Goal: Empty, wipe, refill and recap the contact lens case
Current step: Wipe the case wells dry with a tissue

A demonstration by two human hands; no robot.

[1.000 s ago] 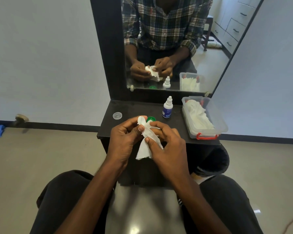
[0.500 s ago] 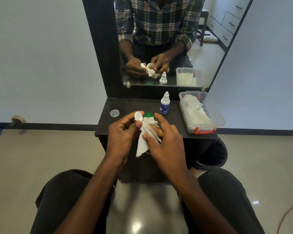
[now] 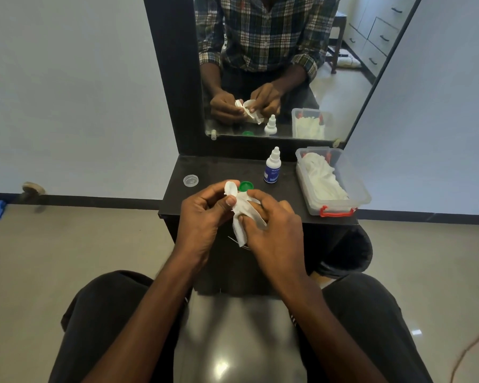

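Observation:
My left hand (image 3: 202,217) pinches the white contact lens case (image 3: 230,188) between thumb and fingers, just above the front edge of the black shelf (image 3: 221,168). My right hand (image 3: 274,230) grips a white tissue (image 3: 242,217) and presses it against the case; the tissue's tail hangs down between my hands. A green cap (image 3: 246,186) lies on the shelf right behind my fingers. A clear cap (image 3: 190,180) lies at the shelf's left. The small white solution bottle (image 3: 272,169) with a blue label stands upright behind the green cap, its own cap on.
A clear plastic box (image 3: 351,186) with red clips holds white tissues at the shelf's right end. A mirror (image 3: 274,64) rises behind the shelf and reflects my hands. A black bin (image 3: 346,252) stands on the floor below the shelf's right side.
My hands have stayed together at the shelf's front edge, with the tissue shifting slightly against the case. The camera view tilted a little.

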